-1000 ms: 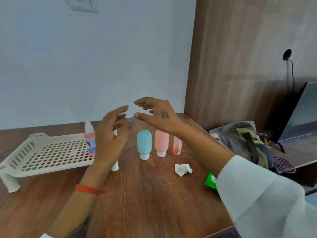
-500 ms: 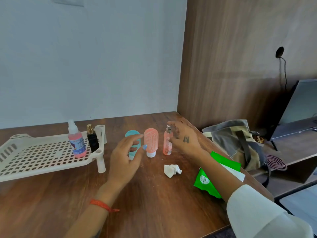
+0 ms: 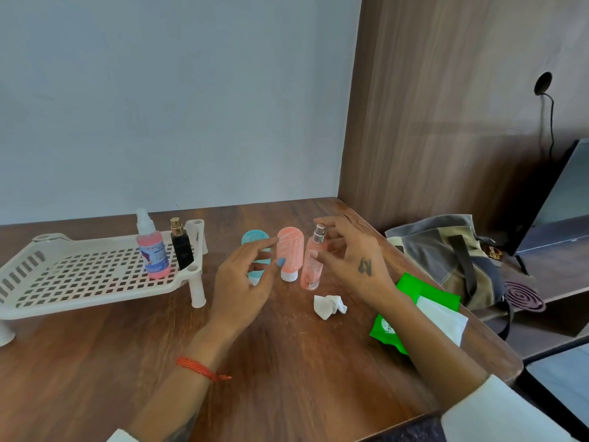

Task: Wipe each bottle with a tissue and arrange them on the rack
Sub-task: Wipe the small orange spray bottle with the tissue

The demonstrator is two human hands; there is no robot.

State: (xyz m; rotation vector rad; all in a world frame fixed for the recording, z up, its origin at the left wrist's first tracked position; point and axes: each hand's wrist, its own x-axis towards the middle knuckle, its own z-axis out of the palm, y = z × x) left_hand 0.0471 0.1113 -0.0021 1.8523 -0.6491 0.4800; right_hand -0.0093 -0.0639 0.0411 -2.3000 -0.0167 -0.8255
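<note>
A white slotted rack [image 3: 79, 275] stands at the left of the table, with a pink spray bottle [image 3: 152, 253] and a small black perfume bottle [image 3: 181, 250] upright at its right end. Three bottles stand on the table: a teal one [image 3: 255, 240], a salmon one [image 3: 290, 253] and a slim pink spray bottle [image 3: 310, 269]. My left hand [image 3: 245, 282] hovers with relaxed fingers in front of the teal bottle and holds nothing. My right hand [image 3: 350, 260] pinches the slim pink spray bottle, thumb on its body and fingers behind its nozzle. A crumpled tissue [image 3: 328, 306] lies just in front.
A green tissue pack [image 3: 411, 314] with a white sheet sticking out lies under my right forearm near the table's right edge. Beyond that edge, a grey bag [image 3: 446, 250] and a dark coil [image 3: 522, 295] sit on a lower shelf. A wooden panel rises behind.
Both hands came down from above the bottles. The right hand reached the slim pink spray bottle and closed on it; the left hand settled in front of the teal bottle.
</note>
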